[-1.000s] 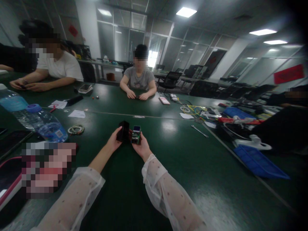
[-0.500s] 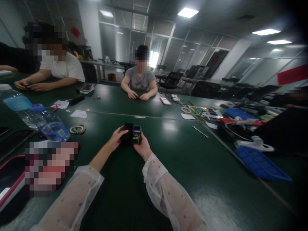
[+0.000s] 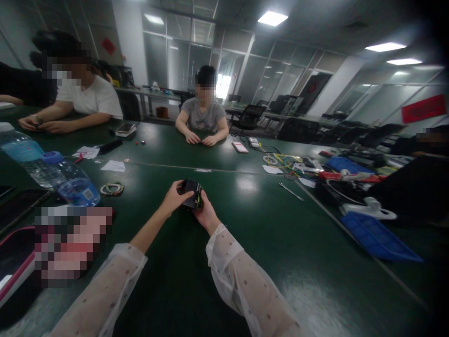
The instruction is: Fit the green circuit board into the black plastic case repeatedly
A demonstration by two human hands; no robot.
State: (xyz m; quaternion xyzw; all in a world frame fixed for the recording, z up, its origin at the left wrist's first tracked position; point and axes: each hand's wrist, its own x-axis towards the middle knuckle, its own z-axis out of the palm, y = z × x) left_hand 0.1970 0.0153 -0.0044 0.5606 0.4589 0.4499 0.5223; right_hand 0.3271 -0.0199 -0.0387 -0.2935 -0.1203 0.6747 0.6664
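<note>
Head cam, the only view, with the hands as the middle of the clock: the left hand [image 3: 174,200] has a small black case [image 3: 190,193] pinched, thumb laid across the near face. The right hand [image 3: 207,211] grips a green circuit board [image 3: 199,199] from the 3 o'clock side. The board's edge pokes out at the case's 3 o'clock side; can't tell how much of it is inside and how much is just hidden. Both are held up over the green table [image 3: 182,281], dead centre.

Roughly at 3 there's a wrench [image 3: 291,192], and way past it, between 3 and 4, a blue plastic tray [image 3: 379,236]. At 9 sits a beaded bracelet [image 3: 112,189], then a blue-capped water bottle [image 3: 75,185] further out. Straight up at 12, someone in a grey T-shirt [image 3: 203,114] sits across the table.
</note>
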